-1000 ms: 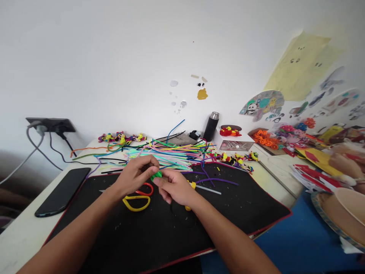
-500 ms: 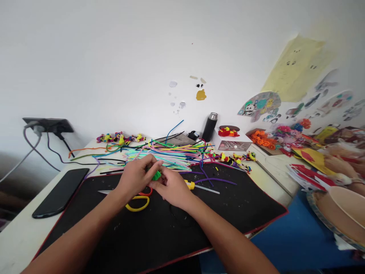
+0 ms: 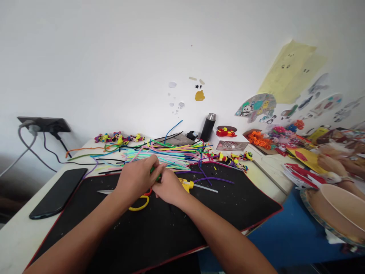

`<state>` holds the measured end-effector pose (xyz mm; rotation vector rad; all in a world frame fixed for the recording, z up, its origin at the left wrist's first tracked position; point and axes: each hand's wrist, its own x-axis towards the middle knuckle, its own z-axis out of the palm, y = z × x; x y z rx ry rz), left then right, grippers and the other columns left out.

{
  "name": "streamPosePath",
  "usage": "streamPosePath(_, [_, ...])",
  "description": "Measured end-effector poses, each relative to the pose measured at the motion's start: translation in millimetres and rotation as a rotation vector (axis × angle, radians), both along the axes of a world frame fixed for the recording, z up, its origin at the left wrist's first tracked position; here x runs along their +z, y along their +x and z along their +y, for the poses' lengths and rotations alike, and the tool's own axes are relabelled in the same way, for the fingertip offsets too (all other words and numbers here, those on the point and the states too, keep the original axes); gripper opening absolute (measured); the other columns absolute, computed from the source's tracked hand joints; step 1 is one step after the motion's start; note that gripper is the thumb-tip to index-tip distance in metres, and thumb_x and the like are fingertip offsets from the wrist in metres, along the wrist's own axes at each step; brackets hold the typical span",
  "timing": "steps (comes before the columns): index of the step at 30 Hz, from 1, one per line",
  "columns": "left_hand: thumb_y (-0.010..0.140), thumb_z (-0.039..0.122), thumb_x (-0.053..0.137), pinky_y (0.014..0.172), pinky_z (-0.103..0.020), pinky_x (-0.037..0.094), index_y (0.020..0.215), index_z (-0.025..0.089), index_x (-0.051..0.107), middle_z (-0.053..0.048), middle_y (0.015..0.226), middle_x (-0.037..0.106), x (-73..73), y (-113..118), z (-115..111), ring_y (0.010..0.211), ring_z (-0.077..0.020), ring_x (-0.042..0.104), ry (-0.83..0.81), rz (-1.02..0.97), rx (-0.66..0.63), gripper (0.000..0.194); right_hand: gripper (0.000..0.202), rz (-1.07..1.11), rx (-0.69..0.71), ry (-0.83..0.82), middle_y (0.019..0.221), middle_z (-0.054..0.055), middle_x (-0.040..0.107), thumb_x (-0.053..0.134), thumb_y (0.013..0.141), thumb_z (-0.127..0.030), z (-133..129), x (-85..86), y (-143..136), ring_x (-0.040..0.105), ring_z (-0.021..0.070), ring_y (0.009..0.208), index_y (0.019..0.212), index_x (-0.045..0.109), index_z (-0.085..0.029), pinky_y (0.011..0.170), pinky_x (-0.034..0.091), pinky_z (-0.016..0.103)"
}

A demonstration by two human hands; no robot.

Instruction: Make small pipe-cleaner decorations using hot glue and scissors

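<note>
Above the black mat (image 3: 148,236), I have the left hand (image 3: 134,179) and right hand (image 3: 172,187) pinching a green piece (image 3: 152,169), seemingly bracing it from both sides. Scissors (image 3: 105,191) lie on the mat, within reach.

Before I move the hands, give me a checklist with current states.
1. Small green fuzzy piece between left hand and right hand: ok.
2. Its shape: cannot tell, fingers cover it.
3. Scissors with red and yellow handles on black mat: ok.
4. Yellow glue gun heat: cannot tell.
5. Mat free of purple pipe cleaners: not ok.
6. Black phone off mat: ok.
</note>
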<state>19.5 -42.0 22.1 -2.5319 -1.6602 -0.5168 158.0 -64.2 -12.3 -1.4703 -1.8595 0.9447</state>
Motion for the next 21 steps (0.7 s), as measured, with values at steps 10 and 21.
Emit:
streamPosePath(10, [0.104,0.055,0.042,0.059,-0.031,0.028,0.091,0.023,0.064,-0.007,0.075,0.075,-6.0,-5,6,0.071,-0.0292,0.072,0.076,0.035,-0.079,0.041,0.021,-0.059,-0.004,0.128,0.087,0.003,0.076,0.067,0.086,-0.02,7,-6.5,-1,0.067,0.0219,0.079,0.107,0.07,-0.02,0.062,0.04,0.025])
streamPosePath(21, [0.104,0.054,0.036,0.058,-0.031,0.027,0.083,0.023,0.063,-0.007,0.067,0.072,-19.4,-16,23,0.063,-0.0275,0.069,0.077,-0.002,-0.058,0.046,0.028,-0.432,0.093,0.206,0.1,0.012,0.08,0.055,0.095,-0.03,28,-5.8,-16,0.073,0.0274,0.085,0.112,0.072,-0.016,0.063,0.041,0.031])
